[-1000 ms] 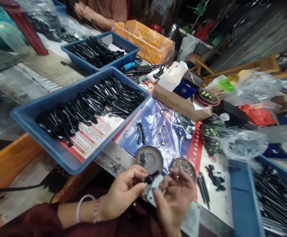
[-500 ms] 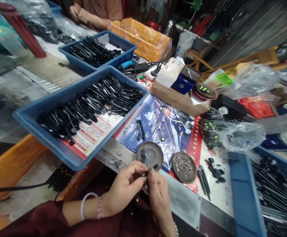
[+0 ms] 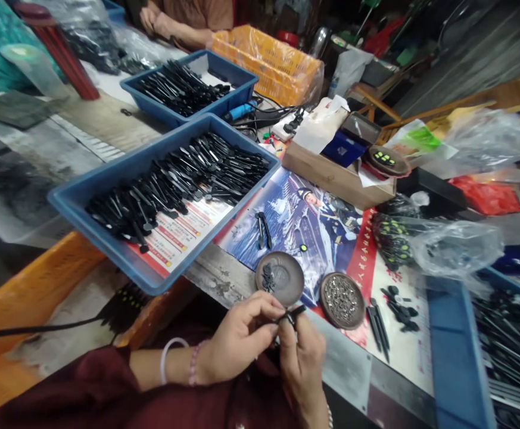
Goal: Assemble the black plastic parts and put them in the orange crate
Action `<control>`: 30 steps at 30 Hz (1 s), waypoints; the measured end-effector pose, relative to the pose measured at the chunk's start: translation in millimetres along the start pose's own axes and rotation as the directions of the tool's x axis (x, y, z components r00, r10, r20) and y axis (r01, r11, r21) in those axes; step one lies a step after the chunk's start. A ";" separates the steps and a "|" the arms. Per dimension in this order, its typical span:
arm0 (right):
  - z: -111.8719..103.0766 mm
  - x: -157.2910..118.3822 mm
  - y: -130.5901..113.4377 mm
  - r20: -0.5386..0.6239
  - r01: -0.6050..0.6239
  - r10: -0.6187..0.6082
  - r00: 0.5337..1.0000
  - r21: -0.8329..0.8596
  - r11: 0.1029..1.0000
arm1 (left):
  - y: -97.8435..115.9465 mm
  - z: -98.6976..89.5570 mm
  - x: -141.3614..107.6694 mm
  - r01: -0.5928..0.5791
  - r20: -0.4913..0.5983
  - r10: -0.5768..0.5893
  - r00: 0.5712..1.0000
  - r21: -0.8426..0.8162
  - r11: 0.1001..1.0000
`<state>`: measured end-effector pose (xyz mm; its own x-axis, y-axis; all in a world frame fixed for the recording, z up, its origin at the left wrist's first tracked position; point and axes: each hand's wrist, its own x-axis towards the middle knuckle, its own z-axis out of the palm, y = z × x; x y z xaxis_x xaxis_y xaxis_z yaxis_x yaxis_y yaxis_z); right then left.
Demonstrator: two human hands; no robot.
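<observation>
My left hand [image 3: 237, 339] and my right hand [image 3: 302, 357] meet at the table's near edge, in front of a round brown dish [image 3: 289, 277] with small black pieces in it. Between the fingertips of both hands is a small black part [image 3: 294, 313], pinched from each side; its lower portion is hidden by the fingers. A second round dish [image 3: 324, 304] full of small metal pieces lies right of my hands. Two black tools [image 3: 263, 230] rest on the printed poster beyond the first dish.
Blue trays [image 3: 165, 271] of black tools stand at the left, with another blue bin [image 3: 454, 351] at the right. Loose black pieces [image 3: 400, 310] lie beside the metal-filled dish. An orange crate [image 3: 268, 59] and a person's hands [image 3: 159, 24] are across the table.
The view has shifted, so the table things appear a little to the right. The black part now shows more above my fingertips, and my right hand has turned slightly.
</observation>
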<state>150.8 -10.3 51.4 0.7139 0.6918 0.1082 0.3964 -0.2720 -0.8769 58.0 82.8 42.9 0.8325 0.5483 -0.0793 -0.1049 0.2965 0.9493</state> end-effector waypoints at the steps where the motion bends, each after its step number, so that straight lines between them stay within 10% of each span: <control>1: -0.4 0.0 -0.5 -0.016 0.002 -0.003 1.000 -0.027 1.000 | -0.8 0.0 -0.5 0.015 0.002 -0.015 1.000 -0.003 1.000; 5: -2.5 0.9 -0.2 0.212 -0.268 0.233 0.949 0.156 0.951 | -2.0 -0.7 -1.3 0.058 -0.006 -0.058 0.998 0.009 0.998; 11: -4.7 0.2 8.8 0.099 -0.076 0.070 0.993 0.052 0.996 | 0.6 0.4 -0.7 0.041 -0.021 -0.041 0.999 -0.003 0.999; 16: -9.2 2.8 9.8 0.379 -0.433 0.323 0.867 0.250 0.866 | -3.8 0.2 1.0 0.248 0.004 -0.254 0.967 -0.236 0.940; 22: -8.1 -7.7 12.5 0.395 -0.272 0.201 0.896 0.133 0.953 | 0.2 -0.4 12.3 0.270 -0.149 -0.418 0.896 -0.563 0.781; 30: 12.0 -15.8 19.2 0.411 -0.100 0.070 0.909 0.053 0.994 | 2.8 1.8 13.5 0.242 -0.195 -0.375 0.906 -0.488 0.839</control>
<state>140.3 -18.4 27.3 0.4391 0.8849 -0.1555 0.2920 -0.3043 -0.9067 70.0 89.6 45.1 0.6878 0.5385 -0.4868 -0.1523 0.7627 0.6286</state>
